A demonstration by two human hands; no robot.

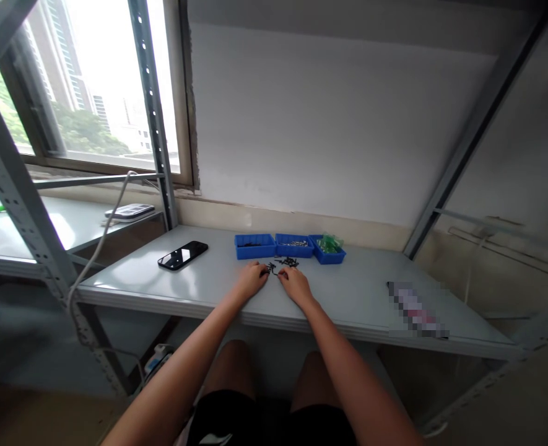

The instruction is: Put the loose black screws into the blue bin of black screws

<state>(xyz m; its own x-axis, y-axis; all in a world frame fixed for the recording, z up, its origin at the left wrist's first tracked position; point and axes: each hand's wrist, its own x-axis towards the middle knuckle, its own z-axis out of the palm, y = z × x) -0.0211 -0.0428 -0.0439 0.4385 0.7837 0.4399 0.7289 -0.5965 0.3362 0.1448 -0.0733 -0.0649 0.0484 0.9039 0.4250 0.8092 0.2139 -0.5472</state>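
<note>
Small black screws [288,261] lie in a loose pile on the grey tabletop, just behind my hands. My left hand [254,280] rests on the table with its fingers curled in, and several black screws show at its fingertips. Facing it, my right hand [296,285] has thumb and fingers pinched on a thin dark piece that looks like one of these screws. Behind the pile stand three blue bins: the left bin [256,253] holds dark pieces, the middle bin [296,251] silvery ones, and the right bin [330,257] a green plastic bag [330,242].
A black phone [183,255] lies at the table's left side. At the right front is a flat, pixelated item [417,310]. Grey metal uprights [150,93] frame the table, with a wall [324,124] behind. A white cable [100,244] hangs at the left.
</note>
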